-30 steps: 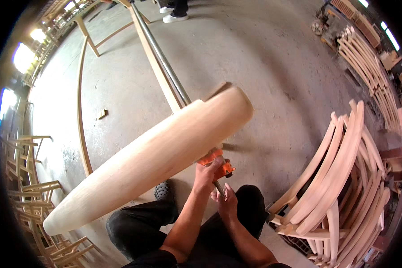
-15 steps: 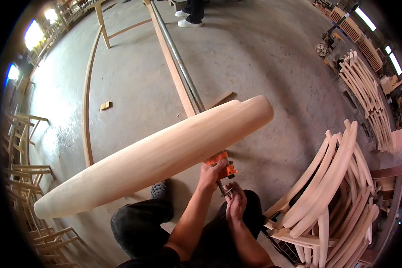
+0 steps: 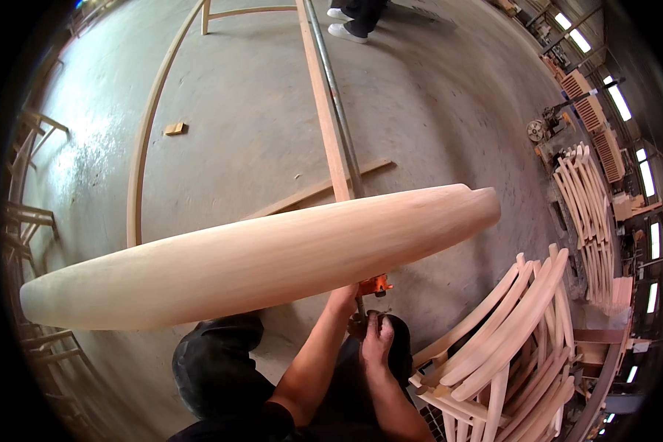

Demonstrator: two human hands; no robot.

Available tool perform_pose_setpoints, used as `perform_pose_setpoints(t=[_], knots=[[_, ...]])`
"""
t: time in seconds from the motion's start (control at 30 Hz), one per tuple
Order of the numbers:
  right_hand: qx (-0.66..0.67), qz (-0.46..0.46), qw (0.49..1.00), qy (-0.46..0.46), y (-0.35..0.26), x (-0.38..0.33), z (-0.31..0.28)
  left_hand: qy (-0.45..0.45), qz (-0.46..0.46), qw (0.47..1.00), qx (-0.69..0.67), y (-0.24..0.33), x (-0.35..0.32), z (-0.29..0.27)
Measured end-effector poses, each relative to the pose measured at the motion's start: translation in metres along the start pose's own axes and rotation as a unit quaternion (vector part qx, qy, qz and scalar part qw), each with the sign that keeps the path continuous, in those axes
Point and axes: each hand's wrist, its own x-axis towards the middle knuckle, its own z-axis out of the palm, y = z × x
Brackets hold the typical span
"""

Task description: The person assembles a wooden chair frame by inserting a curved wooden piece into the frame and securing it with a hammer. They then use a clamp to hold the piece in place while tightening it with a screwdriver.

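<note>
A wide, smooth wooden rail (image 3: 258, 256) with tapered ends lies across the view in front of me, joined to a long wooden frame. Along the frame's right bar (image 3: 324, 103) runs a metal pipe clamp (image 3: 337, 96), and its orange head (image 3: 376, 285) shows just below the rail. My left hand (image 3: 344, 295) reaches under the rail's near edge beside the clamp head; the rail hides its fingers. Closer to me, my right hand (image 3: 376, 337) is closed around the handle end of the clamp's screw (image 3: 360, 306).
Curved wooden parts (image 3: 504, 346) are heaped at my right, with another stack (image 3: 586, 214) farther back. A loose wooden strip (image 3: 320, 188) and a small block (image 3: 175, 129) lie on the concrete floor. Another person's white shoes (image 3: 346, 33) stand at the far end. Wooden frames (image 3: 33, 221) line the left.
My view has shifted, so the rail looks more level. My left hand, earlier seen on the orange clamp head, is now mostly under the rail. My right fingers have closed around the screw handle.
</note>
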Motion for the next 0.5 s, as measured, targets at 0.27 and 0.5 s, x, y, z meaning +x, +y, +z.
perform_pose_setpoints(t=[0.27,0.5], knots=[[-0.031,-0.032,0.999,-0.010,-0.010,-0.003,0.006,0.028,0.041,0.998,-0.039,-0.036,0.030,-0.037],[-0.028,-0.079,0.996,0.012,-0.005,-0.004,-0.001,-0.009,0.042,0.999,-0.031,-0.023,0.013,-0.016]])
